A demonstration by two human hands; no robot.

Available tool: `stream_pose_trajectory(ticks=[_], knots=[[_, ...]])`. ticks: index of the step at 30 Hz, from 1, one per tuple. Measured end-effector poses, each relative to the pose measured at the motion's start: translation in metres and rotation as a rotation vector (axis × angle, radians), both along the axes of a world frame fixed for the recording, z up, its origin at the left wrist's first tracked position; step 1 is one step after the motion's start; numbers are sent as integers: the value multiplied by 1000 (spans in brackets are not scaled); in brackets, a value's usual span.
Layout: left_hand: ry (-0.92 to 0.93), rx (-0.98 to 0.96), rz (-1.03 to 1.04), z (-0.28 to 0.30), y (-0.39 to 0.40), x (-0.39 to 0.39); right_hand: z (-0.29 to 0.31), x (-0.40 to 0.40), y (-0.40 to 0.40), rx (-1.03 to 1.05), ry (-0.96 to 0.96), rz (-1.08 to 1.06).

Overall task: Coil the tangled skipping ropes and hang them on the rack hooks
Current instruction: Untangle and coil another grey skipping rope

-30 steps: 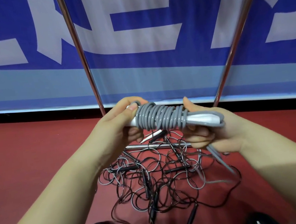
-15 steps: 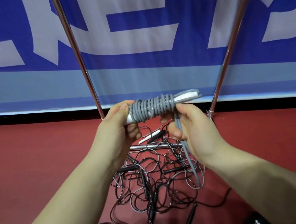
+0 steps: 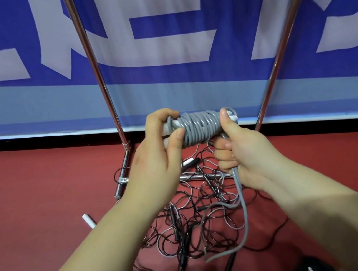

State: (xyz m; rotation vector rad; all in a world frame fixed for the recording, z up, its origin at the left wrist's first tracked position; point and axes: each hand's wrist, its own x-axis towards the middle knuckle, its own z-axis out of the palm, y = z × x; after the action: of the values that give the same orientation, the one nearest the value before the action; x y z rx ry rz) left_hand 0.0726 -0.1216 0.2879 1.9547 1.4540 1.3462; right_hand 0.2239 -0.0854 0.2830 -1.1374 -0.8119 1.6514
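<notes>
Grey rope coil between gripping hands — left, right

Head-worn camera looks forward and down, close over the floor.

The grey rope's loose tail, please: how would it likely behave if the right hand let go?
The grey rope looks springy, so the wraps may loosen. Its tail hangs limp from the right hand, so probably floppy and light.

Grey rope looks smooth, slightly glossy plastic; rack poles gleam as polished metal; red floor sits matt; the banner reads as cloth.
</notes>
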Motion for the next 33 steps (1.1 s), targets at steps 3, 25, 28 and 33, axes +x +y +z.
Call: stream_pose_trajectory(ticks=[3,25,28,33], knots=[[-181,-198,-98,2,7,-10,-3,2,0,-17,-1,14],[-169,-593,-266,-6,16,-14,-12,-1,-7,344,-560,77],[-332,-647,-277,-5,18,-17,-10,0,-6,384,-608,165],[-400,-603,-63,-10,31,-36,-4,15,-3,324,-667,307]])
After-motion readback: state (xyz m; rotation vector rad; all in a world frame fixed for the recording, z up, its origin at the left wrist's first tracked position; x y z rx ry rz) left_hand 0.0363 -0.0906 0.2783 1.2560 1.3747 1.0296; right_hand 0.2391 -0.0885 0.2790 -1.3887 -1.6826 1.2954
